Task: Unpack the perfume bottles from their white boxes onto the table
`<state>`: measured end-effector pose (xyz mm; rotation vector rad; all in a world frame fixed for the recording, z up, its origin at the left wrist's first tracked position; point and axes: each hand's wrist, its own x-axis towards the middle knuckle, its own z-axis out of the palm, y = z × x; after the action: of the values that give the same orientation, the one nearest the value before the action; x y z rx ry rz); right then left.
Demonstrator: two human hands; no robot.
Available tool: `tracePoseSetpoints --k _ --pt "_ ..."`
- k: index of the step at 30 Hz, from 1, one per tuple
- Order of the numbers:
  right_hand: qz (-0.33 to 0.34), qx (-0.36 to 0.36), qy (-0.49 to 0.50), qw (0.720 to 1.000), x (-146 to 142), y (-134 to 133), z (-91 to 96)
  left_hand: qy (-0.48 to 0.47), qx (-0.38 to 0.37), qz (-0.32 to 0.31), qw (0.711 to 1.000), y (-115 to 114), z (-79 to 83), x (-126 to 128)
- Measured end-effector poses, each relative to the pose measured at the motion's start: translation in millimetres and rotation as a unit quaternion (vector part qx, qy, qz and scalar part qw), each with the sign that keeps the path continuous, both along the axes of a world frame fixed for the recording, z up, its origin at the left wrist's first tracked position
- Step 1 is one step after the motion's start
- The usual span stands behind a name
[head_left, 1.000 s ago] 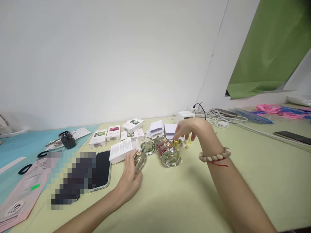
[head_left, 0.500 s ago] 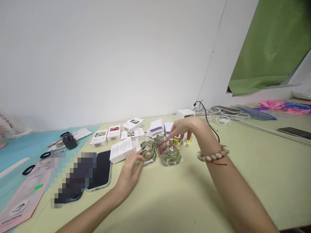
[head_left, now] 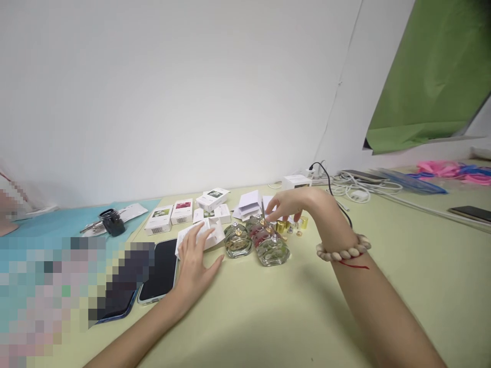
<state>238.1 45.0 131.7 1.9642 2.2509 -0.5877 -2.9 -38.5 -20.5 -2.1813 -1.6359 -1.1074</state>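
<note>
My left hand (head_left: pixel 195 258) lies with fingers spread on a white carton (head_left: pixel 215 232) with an open end flap; it grips nothing. Beside it stands a cluster of flat glass perfume bottles: a clear greenish bottle (head_left: pixel 238 244) at the left, another greenish bottle (head_left: pixel 273 251) at the front right and a reddish bottle (head_left: pixel 258 237) behind that one. Bare spray nozzles top them. My right hand (head_left: pixel 287 203) reaches over the back bottles, wrist sharply bent and fingers curled down; what its fingertips hold is hidden. Gold caps (head_left: pixel 282 226) and small loose parts lie under it.
Several printed cartons (head_left: pixel 158 220) lie behind the bottles, with unfolded white card (head_left: pixel 249 203). A phone (head_left: pixel 159 271) lies left of my left hand. A dark jar (head_left: pixel 112 222) stands on blue covering. White cables (head_left: pixel 355 186) and a phone (head_left: pixel 471 214) lie at right.
My left hand has left the front-left bottle, moved left onto the white carton and opened its fingers. My right hand stays over the back bottles.
</note>
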Motion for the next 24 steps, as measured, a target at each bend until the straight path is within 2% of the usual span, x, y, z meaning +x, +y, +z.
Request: tracePoseSetpoints --k 3,7,9,13,17,19,21,24 --pt "0.0 -0.053 0.014 0.998 2 2 0.1 0.043 -0.029 0.024 0.998 13 0.1 -21" --pt "-0.016 -0.037 0.009 0.999 7 6 0.2 0.056 -0.11 0.027 0.992 27 -6.5 -48" --pt "-0.01 -0.028 0.018 0.999 11 10 -2.2 0.05 -0.121 0.02 0.991 31 -6.2 -56" --pt "0.003 -0.024 0.031 0.999 18 19 -8.2 0.032 -0.109 0.002 0.994 31 3.9 -59" --pt "-0.007 -0.007 0.01 1.0 18 17 -6.4 0.031 -0.095 -0.027 0.995 30 11.3 -56" --pt "0.027 0.038 0.02 0.999 13 12 -2.8 0.025 -0.067 -0.034 0.997 30 12.1 -56" --pt "0.102 0.096 0.068 0.988 2 6 0.5 -0.006 -0.015 -0.034 0.999 32 12.8 -57" --pt "0.23 0.208 0.173 0.935 -27 -8 1.1 -0.099 0.054 -0.039 0.993 30 16.2 -54"
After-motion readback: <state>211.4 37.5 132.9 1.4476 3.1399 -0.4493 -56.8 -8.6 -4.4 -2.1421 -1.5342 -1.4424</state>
